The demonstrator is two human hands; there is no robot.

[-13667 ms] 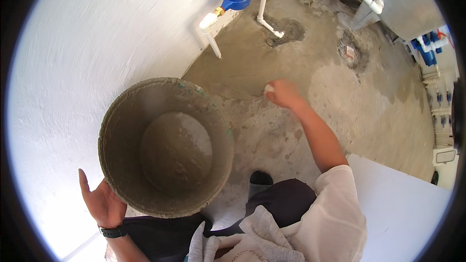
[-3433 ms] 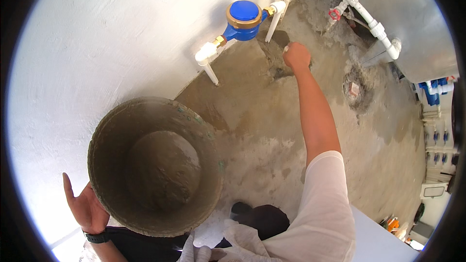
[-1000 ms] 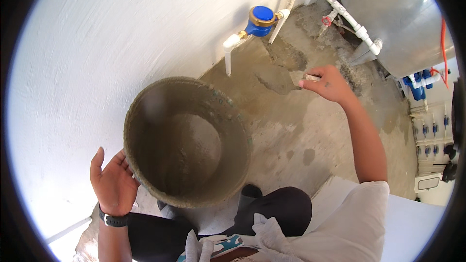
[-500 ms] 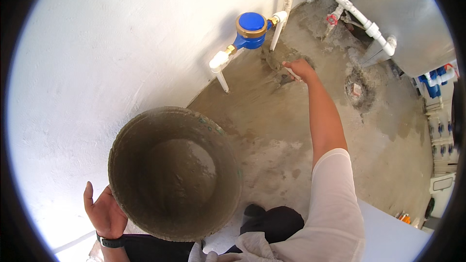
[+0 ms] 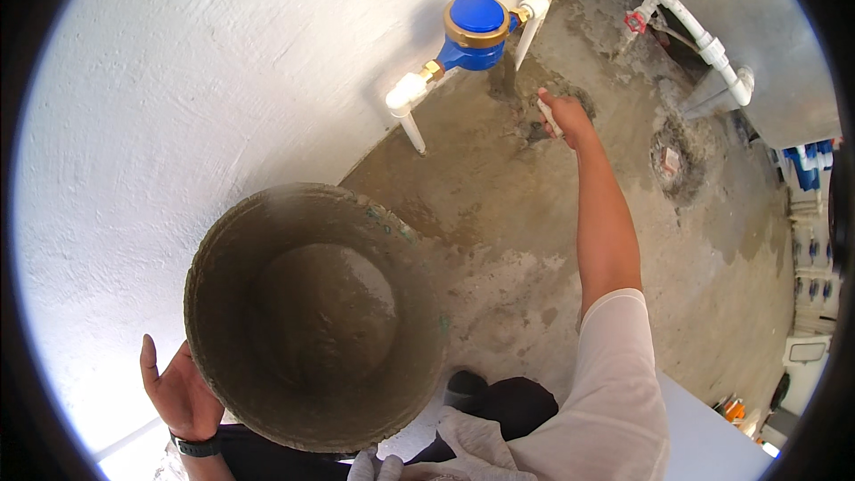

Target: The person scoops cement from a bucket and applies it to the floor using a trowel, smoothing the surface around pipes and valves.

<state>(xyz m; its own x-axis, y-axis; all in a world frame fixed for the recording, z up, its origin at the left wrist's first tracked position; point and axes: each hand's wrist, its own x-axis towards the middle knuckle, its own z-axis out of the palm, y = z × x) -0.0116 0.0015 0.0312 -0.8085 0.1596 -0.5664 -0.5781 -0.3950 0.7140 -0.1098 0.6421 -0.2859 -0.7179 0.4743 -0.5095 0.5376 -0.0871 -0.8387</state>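
Note:
A round, cement-smeared bucket (image 5: 312,374) is tilted, its mouth facing me, with wet grey mortar visible inside. My left hand (image 5: 187,396) supports its lower left side; the thumb sticks out and the fingers go out of sight behind the wall of the bucket. Farther off, my right hand (image 5: 568,118) grips the pale handle of what looks like a trowel (image 5: 551,118), low over the wet floor. The tool's blade is hard to make out. Just left of that hand, a blue water meter (image 5: 475,31) with brass fittings joins white pipes along the wall.
A white rough wall (image 5: 178,107) runs up the left side. A metal tank (image 5: 757,27) stands at far right, with a white pipe (image 5: 686,13) and red valve handle (image 5: 635,21). A broken hole (image 5: 670,160) pits the concrete floor (image 5: 499,294).
My right hand has turned, the pale handle now standing steeper in it. The view has shifted slightly, and the bucket with my left hand appears a little farther left.

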